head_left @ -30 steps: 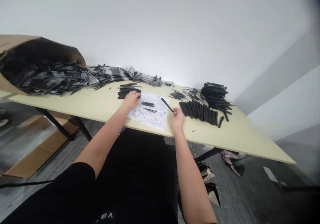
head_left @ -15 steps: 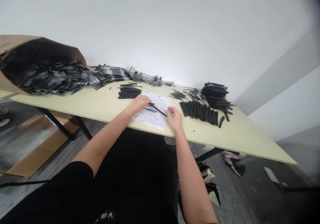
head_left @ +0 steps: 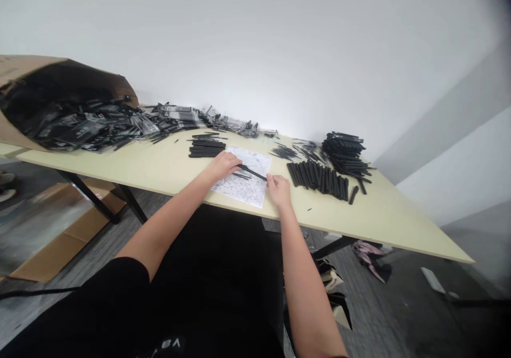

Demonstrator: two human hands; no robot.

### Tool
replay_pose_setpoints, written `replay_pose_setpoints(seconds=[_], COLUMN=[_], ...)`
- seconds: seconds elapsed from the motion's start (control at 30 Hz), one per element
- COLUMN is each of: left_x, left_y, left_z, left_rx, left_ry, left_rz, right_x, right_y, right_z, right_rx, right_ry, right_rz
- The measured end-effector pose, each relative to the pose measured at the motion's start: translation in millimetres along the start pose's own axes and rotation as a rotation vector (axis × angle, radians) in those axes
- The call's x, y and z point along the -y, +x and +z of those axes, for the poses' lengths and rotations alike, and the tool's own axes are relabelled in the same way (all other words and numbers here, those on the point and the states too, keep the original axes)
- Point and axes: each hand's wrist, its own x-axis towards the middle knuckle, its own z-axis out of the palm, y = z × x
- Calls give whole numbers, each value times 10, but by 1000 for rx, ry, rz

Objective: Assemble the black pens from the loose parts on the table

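Observation:
A black strip [head_left: 254, 173] stretches between my two hands, above a white patterned sheet [head_left: 243, 193] on the table. At its upper left end, my left hand [head_left: 225, 165] is closed on it. My right hand [head_left: 278, 189] pinches the lower right end between thumb and fingers. Thin dark sticks [head_left: 241, 175] lie on the sheet just below the strip. Beside my left hand is a stack of flat black strips [head_left: 206, 148]. To the right of my right hand stands a row of rolled black pieces [head_left: 317, 180].
A tipped cardboard box [head_left: 35, 63] spills black clear-wrapped packets [head_left: 96, 126] along the back left. Loose thin dark sticks [head_left: 284, 151] and a taller pile of black pieces [head_left: 344, 153] lie at the right. The table's front edge [head_left: 339, 230] runs near my body.
My right fingers have closed in on the strip's right end, which sits slightly higher now. My left hand has stayed in place.

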Motion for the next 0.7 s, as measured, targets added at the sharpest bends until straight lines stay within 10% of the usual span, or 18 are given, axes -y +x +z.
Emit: replay_pose_setpoints(seconds=[0.7], left_x=[55], left_y=[3], left_z=[68], left_rx=[23], left_ry=[-3], left_rz=[37], right_x=[-32], right_y=[11], right_z=[-3], right_rx=[-80], right_ry=[124], right_rz=[128])
